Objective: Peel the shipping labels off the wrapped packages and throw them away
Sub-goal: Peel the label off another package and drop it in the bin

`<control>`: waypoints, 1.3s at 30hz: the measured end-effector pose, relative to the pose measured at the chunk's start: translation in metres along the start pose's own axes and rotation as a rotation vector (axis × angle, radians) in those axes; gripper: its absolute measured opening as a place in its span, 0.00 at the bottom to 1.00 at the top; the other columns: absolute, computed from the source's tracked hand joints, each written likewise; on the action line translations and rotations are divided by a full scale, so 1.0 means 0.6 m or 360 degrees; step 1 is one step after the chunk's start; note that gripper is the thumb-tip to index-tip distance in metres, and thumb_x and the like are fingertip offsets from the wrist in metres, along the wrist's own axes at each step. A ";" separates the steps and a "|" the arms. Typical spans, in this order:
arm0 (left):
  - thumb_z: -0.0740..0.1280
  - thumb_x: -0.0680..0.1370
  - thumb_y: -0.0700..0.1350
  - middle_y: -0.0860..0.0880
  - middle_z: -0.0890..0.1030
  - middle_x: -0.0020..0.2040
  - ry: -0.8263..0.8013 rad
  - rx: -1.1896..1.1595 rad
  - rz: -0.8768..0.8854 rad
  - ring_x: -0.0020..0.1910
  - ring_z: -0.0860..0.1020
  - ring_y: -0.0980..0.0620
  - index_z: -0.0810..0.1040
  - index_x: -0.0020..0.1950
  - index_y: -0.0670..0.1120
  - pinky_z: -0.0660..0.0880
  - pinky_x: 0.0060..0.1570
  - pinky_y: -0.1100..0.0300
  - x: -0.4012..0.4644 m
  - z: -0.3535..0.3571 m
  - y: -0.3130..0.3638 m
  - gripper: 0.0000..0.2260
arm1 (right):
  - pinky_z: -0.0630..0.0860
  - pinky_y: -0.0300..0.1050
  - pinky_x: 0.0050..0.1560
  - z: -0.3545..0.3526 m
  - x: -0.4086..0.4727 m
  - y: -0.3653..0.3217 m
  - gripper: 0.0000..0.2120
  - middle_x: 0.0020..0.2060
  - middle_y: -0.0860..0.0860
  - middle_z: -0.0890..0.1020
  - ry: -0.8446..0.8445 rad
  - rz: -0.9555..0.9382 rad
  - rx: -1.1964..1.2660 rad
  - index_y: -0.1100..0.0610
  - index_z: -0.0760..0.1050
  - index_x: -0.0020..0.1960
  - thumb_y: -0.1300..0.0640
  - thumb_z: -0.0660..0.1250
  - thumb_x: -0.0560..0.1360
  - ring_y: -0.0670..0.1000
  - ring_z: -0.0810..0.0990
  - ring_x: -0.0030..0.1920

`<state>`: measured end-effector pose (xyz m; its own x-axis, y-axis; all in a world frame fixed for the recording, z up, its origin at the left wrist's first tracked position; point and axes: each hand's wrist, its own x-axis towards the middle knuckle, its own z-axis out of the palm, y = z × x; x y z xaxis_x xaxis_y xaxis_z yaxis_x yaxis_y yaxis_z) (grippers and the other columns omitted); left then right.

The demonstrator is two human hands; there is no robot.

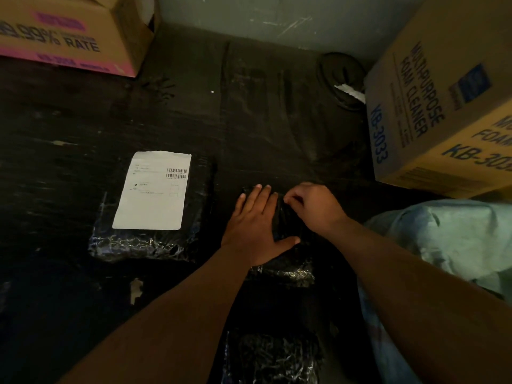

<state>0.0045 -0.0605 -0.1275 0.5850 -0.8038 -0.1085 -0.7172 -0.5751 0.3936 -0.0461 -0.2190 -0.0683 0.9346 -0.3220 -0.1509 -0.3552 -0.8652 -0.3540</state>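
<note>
white label [151, 190] flat on black wrapped package [146, 242] | second package [288, 268] right, unlabelled side up

Labelled pkg [151, 209] left of hand-held pkg [285, 236]; boxes [443, 106] flank.

Wrapped packages: 3 counted on the dark floor [263, 112]. One near the left edge [155, 245], one at centre under the hands [288, 225], one at the bottom edge [271, 358].
Shipping labels: 1 seen, white [153, 189], on the left package. None could be made out on the other two.
Cardboard boxes: 2. One in the top left corner [69, 31], one at the right edge [443, 106].
Hands: 2. Left hand [255, 225] and right hand [313, 203], both on the centre package.
Dark round object: 1, beside the right box [340, 79]; kind not determined.
Pale cloth bundles: 1, at the right edge [448, 239].
</note>
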 end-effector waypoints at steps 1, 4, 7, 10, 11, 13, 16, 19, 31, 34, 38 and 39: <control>0.56 0.72 0.77 0.50 0.45 0.83 0.0007 -0.0001 0.0003 0.81 0.39 0.51 0.47 0.83 0.48 0.36 0.77 0.49 0.000 0.001 0.000 0.49 | 0.71 0.37 0.49 -0.003 -0.002 0.003 0.07 0.49 0.51 0.82 0.0000 0.0020 0.0075 0.55 0.83 0.51 0.58 0.66 0.77 0.50 0.80 0.49; 0.56 0.72 0.77 0.50 0.45 0.83 0.0018 0.0005 0.0005 0.81 0.39 0.51 0.47 0.83 0.49 0.37 0.78 0.48 0.001 0.002 -0.001 0.49 | 0.71 0.36 0.49 -0.008 -0.004 0.006 0.07 0.48 0.50 0.82 -0.0040 0.0028 0.0130 0.56 0.83 0.51 0.58 0.67 0.77 0.49 0.80 0.49; 0.55 0.72 0.77 0.50 0.44 0.83 0.0005 0.0008 0.0007 0.81 0.38 0.51 0.47 0.83 0.48 0.38 0.78 0.47 0.000 0.002 -0.003 0.49 | 0.75 0.43 0.52 -0.008 0.000 0.000 0.07 0.49 0.51 0.81 -0.0051 -0.0020 0.0009 0.55 0.83 0.51 0.56 0.67 0.77 0.50 0.80 0.49; 0.54 0.72 0.78 0.50 0.44 0.83 0.0009 0.0006 0.0011 0.81 0.38 0.51 0.46 0.83 0.48 0.37 0.78 0.47 0.000 0.003 -0.002 0.49 | 0.76 0.46 0.52 -0.007 0.004 -0.006 0.08 0.50 0.53 0.80 -0.0096 -0.0092 -0.0153 0.55 0.82 0.51 0.55 0.65 0.78 0.52 0.80 0.49; 0.54 0.72 0.78 0.50 0.44 0.83 0.0008 0.0004 0.0010 0.81 0.38 0.51 0.46 0.83 0.48 0.36 0.78 0.48 0.000 0.003 -0.002 0.49 | 0.76 0.46 0.51 -0.007 0.005 -0.008 0.09 0.50 0.53 0.80 -0.0121 -0.0100 -0.0196 0.55 0.82 0.51 0.55 0.64 0.78 0.53 0.80 0.49; 0.54 0.72 0.78 0.50 0.45 0.83 0.0023 0.0004 0.0005 0.81 0.38 0.51 0.47 0.83 0.48 0.36 0.78 0.48 0.001 0.004 -0.002 0.49 | 0.75 0.46 0.50 -0.004 0.010 -0.013 0.09 0.50 0.53 0.79 -0.0164 -0.0074 -0.0252 0.56 0.81 0.51 0.55 0.62 0.79 0.53 0.80 0.48; 0.54 0.72 0.78 0.50 0.45 0.83 0.0032 0.0008 0.0007 0.81 0.39 0.51 0.47 0.82 0.48 0.36 0.78 0.48 0.001 0.003 -0.002 0.49 | 0.75 0.44 0.50 0.004 0.015 -0.007 0.09 0.49 0.52 0.80 -0.0110 0.0075 -0.0092 0.56 0.80 0.50 0.56 0.62 0.79 0.52 0.80 0.49; 0.54 0.72 0.77 0.50 0.44 0.83 0.0020 0.0037 0.0011 0.81 0.38 0.51 0.46 0.83 0.47 0.34 0.76 0.49 0.000 0.002 -0.001 0.50 | 0.72 0.39 0.50 0.007 0.012 0.005 0.07 0.46 0.51 0.84 0.0028 0.0281 0.0325 0.56 0.82 0.48 0.58 0.65 0.78 0.49 0.81 0.49; 0.53 0.72 0.78 0.50 0.43 0.83 0.0024 0.0023 0.0013 0.81 0.37 0.51 0.46 0.83 0.48 0.34 0.77 0.50 0.001 0.005 -0.002 0.49 | 0.74 0.46 0.52 0.000 0.018 -0.005 0.09 0.50 0.52 0.79 -0.0151 -0.0006 -0.0188 0.55 0.80 0.51 0.54 0.62 0.79 0.52 0.79 0.49; 0.52 0.72 0.78 0.50 0.43 0.83 0.0027 0.0029 0.0007 0.81 0.37 0.51 0.46 0.83 0.48 0.35 0.77 0.49 0.001 0.005 -0.001 0.49 | 0.74 0.46 0.47 0.006 0.031 -0.010 0.11 0.48 0.55 0.80 -0.0250 0.0040 -0.0289 0.58 0.79 0.50 0.55 0.60 0.79 0.55 0.80 0.48; 0.53 0.72 0.78 0.50 0.44 0.83 0.0032 0.0023 0.0005 0.81 0.38 0.51 0.47 0.83 0.48 0.36 0.78 0.48 0.000 0.005 -0.002 0.49 | 0.73 0.42 0.46 0.013 0.030 0.000 0.10 0.44 0.51 0.81 -0.0073 0.0267 0.0057 0.58 0.80 0.48 0.56 0.61 0.79 0.51 0.80 0.46; 0.53 0.72 0.78 0.50 0.44 0.83 0.0032 0.0026 0.0003 0.81 0.38 0.51 0.47 0.83 0.48 0.36 0.78 0.49 0.000 0.005 -0.002 0.49 | 0.72 0.41 0.47 0.013 0.028 0.002 0.09 0.44 0.50 0.81 -0.0030 0.0345 0.0178 0.57 0.79 0.49 0.56 0.61 0.80 0.49 0.79 0.46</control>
<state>0.0040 -0.0602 -0.1305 0.5910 -0.8017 -0.0894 -0.7243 -0.5762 0.3787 -0.0311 -0.2224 -0.0784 0.8362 -0.4874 -0.2515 -0.5482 -0.7282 -0.4114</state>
